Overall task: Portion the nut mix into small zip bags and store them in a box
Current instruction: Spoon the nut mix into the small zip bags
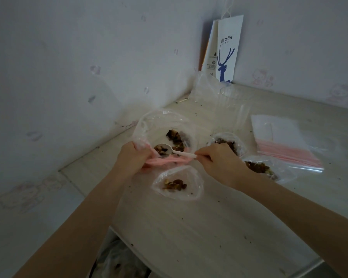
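Observation:
My left hand [132,156] grips the pink zip rim of a small clear zip bag [177,183] that hangs over the table with some nut mix in its bottom. My right hand [219,161] pinches the handle of a white plastic spoon [167,149]. The spoon's bowl, loaded with nuts, is above the bag's open mouth. Behind the spoon a large clear plastic bag [149,125] holds the remaining nut mix [176,138]. Two filled small bags lie to the right, one [227,143] behind my right hand and one [261,167] beside my wrist.
A stack of unused zip bags [285,145] with pink strips lies at the right on the pale table [189,227]. A clear plastic container [231,105] and a white coffee paper bag [225,51] stand in the corner. Crumbs dot the table. A bin with a bag [117,261] sits below the front edge.

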